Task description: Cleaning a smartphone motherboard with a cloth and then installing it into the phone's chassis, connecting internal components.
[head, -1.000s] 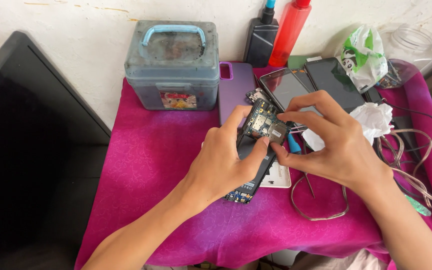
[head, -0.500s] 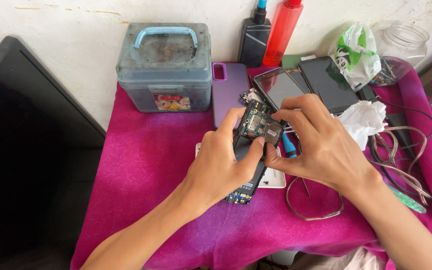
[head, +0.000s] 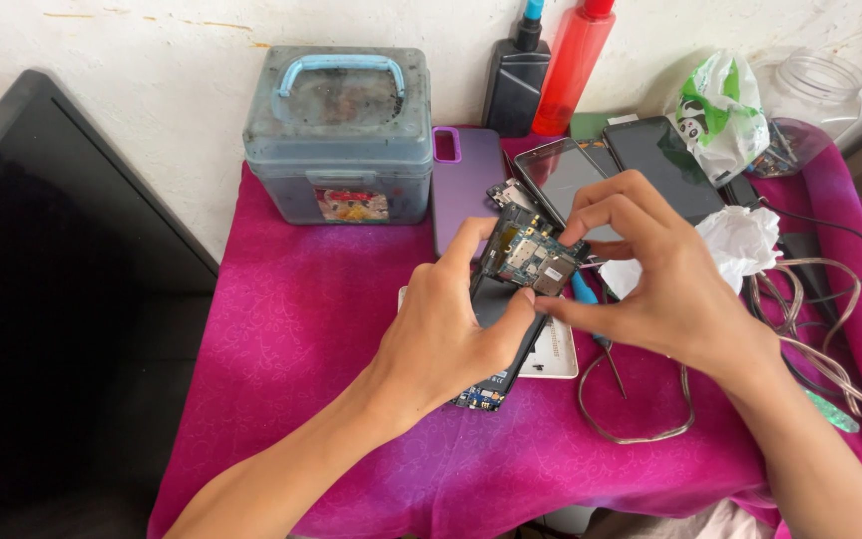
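While your left hand [head: 451, 334] grips the opened phone [head: 511, 309] just in front of the purple case [head: 466, 185], keep your right hand's [head: 665, 289] fingertips pinched lightly on its circuit board [head: 531, 258].

A small table wore a magenta cloth [head: 311, 329]. Beyond the fingers [head: 611, 200], a grey plastic box [head: 339, 140], a purple phone case [head: 466, 185], two dark phones [head: 616, 165] and two bottles [head: 549, 70] stood by the wall. Right of the fingers lay crumpled tissue [head: 740, 240] and looped cables [head: 810, 319]; under them, a white phone [head: 556, 354].
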